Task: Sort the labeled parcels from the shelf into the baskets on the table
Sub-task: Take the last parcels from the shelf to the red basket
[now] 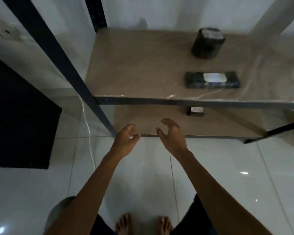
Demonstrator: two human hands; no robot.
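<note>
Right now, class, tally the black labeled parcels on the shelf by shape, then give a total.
Tall rounded parcel: 1
Long flat parcel: 1
Small boxy parcel: 1
Total: 3

Both hands empty, frame centre: left hand (126, 139) loosely curled, right hand (171, 134) cupped. Shelf (143, 68) upper right holds upright parcel (207, 43), flat parcel (212, 79); small parcel (196, 111) on lower board.
</note>
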